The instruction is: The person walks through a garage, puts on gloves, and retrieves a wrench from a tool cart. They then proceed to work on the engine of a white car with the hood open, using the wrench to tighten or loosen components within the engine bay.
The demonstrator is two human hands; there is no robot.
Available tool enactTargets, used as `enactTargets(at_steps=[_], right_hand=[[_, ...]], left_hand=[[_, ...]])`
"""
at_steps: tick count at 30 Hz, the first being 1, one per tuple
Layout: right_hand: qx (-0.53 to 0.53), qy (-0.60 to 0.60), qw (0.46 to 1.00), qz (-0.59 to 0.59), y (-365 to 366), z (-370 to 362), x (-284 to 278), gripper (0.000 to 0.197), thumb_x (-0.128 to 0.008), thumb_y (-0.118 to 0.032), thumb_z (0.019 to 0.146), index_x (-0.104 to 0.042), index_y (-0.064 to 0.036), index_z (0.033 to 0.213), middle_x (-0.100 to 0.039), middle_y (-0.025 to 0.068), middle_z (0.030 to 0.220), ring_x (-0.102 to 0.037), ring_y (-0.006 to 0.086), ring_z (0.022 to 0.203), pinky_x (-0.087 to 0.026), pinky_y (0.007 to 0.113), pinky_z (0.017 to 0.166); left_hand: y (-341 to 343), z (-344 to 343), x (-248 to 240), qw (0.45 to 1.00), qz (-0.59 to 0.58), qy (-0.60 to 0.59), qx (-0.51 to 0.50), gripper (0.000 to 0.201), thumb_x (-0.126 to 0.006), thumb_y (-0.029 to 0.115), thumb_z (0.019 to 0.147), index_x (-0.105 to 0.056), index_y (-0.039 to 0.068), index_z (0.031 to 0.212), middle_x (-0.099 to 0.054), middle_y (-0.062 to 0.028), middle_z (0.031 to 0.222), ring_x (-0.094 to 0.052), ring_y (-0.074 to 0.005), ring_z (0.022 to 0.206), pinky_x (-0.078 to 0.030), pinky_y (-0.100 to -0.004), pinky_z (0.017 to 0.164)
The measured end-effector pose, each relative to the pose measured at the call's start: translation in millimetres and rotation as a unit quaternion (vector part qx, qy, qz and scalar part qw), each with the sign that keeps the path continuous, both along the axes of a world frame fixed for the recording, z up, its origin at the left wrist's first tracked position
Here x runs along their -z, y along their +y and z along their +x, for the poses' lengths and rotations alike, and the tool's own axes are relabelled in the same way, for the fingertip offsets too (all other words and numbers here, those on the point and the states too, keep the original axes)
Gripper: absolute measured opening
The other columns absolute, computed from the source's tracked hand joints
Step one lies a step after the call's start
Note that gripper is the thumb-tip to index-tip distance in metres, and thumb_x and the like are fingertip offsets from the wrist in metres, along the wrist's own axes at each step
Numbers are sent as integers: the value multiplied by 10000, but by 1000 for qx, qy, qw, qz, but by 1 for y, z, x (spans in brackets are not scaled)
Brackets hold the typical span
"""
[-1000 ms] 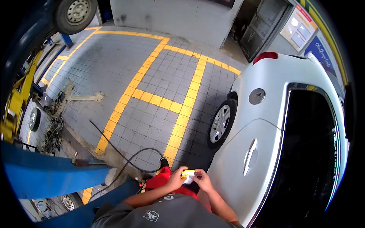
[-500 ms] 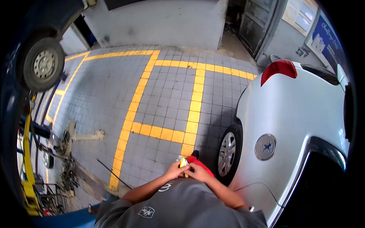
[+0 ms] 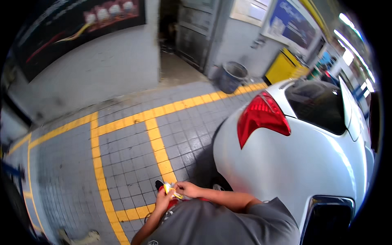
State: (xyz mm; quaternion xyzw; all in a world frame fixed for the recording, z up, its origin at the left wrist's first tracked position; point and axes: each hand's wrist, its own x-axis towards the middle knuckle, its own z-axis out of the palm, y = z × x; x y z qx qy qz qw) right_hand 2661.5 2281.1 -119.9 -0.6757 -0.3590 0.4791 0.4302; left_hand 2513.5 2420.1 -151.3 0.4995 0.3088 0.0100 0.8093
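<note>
Item: small yellow-and-white item (image 3: 168,188), kind unclear, sat between your hands, left of the silver car (image 3: 261,163).
Left hand: your left hand (image 3: 163,199) had its fingers closed on the item.
Right hand: your right hand (image 3: 187,189) met it with bent fingers; grip couldn't be told.
Bucket: dark bucket (image 3: 232,77) stood beyond the car's rear.
</note>
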Motion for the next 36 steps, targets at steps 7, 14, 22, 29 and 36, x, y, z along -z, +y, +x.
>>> enactTargets(at_steps=[7, 14, 22, 29, 36], right_hand=[[241, -105, 965, 19, 71, 146, -35, 209, -625, -84, 939, -608, -57, 1145, -645, 112, 886, -643, 216, 802, -518, 351, 752], [235, -285, 924, -97, 119, 343, 16, 208, -535, -169, 946, -725, -116, 1013, -695, 152, 1028, -707, 334, 894, -556, 457, 761], [-67, -269, 922, -272, 215, 605, 1, 246, -592, -151, 880, -687, -50, 1083, -736, 170, 989, -726, 362, 879, -567, 490, 717], [170, -56, 978, -105, 246, 813, -24, 317, -562, -231, 930, -670, -103, 1199, -685, 117, 927, -651, 207, 768, -514, 376, 652], [432, 302, 847, -73, 285, 987, -44, 189, -415, -150, 994, -548, -62, 894, -519, 32, 640, -471, 144, 508, -402, 317, 457]], left_hand=[[113, 220, -9, 984, 31, 11, 173, 204, -679, 105, 955, -621, -6, 1115, -698, -69, 977, -674, -132, 821, -563, -271, 666], [179, 450, 41, 960, 96, 81, 252, 156, -703, 11, 898, -614, -4, 1026, -717, -103, 921, -702, -158, 763, -584, -278, 649], [228, 682, -15, 983, 87, -60, 149, 175, -637, -77, 885, -584, -5, 1036, -711, -121, 973, -703, -184, 835, -572, -301, 766], [268, 887, 15, 927, 198, -114, 298, 383, -663, 116, 876, -589, -25, 1224, -665, -101, 1083, -629, -194, 1019, -502, -342, 924], [333, 1087, -61, 821, 358, -110, 432, 422, -638, 172, 847, -570, 90, 1255, -684, -202, 1040, -665, -383, 986, -524, -445, 835]])
